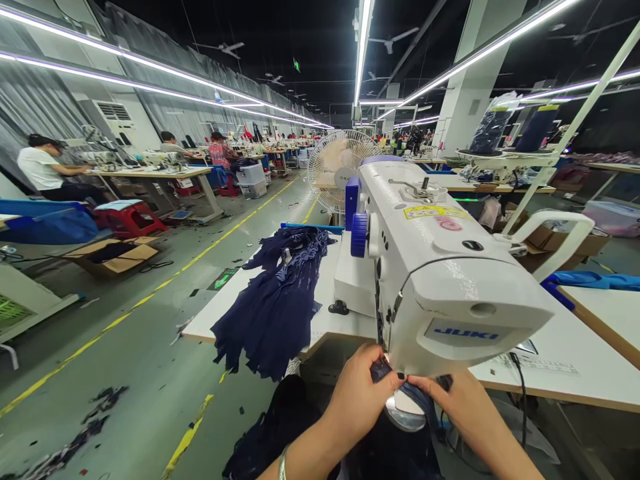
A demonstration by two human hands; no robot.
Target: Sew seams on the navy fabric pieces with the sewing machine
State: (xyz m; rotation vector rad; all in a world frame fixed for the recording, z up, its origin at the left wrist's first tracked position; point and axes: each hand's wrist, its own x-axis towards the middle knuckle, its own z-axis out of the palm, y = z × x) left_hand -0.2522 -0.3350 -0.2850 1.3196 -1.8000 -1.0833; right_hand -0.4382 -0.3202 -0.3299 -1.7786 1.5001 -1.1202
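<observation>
Since the machine [450, 287] hides its needle, we can't tell how much of the cloth [424, 395] is stitched — it's under the machine's head, not off yet. Our left hand [357, 383] and right hand [463, 400] both pinch it, grips closed. Navy pile [275, 303] hangs over the table [323, 323] edge at left — sewn or not, we can't say. Fan [330, 173] stands beyond, open box [117, 259] off left. The machine crowds our hands from above.

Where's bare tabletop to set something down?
Widest: tabletop between the machine and the brown-edged table at right. Narrower: the strip between the machine and the navy pile. Crowded: below the head, where the left hand and right hand hold dark fabric.
</observation>
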